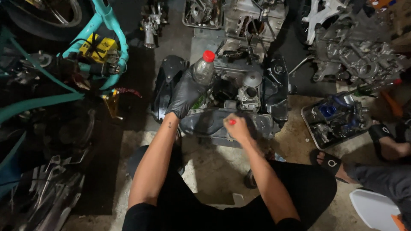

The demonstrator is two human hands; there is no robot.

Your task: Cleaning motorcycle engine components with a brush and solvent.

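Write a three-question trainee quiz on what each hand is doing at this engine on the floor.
1. True or false: the left hand wears a black glove.
2. What colour is the cap of the plastic bottle in the left hand? A) blue B) red C) green
3. Fill in: the bare right hand holds a small ____ thing against the engine.

Key: 1 true; 2 B; 3 red. The red thing is mostly hidden in the fist, so its kind cannot be told.

A clear plastic bottle (204, 68) with a red cap stands tilted at centre far, gripped by the black-gloved left hand (185, 95); a yellow rectangular label (97, 46) sits far left.
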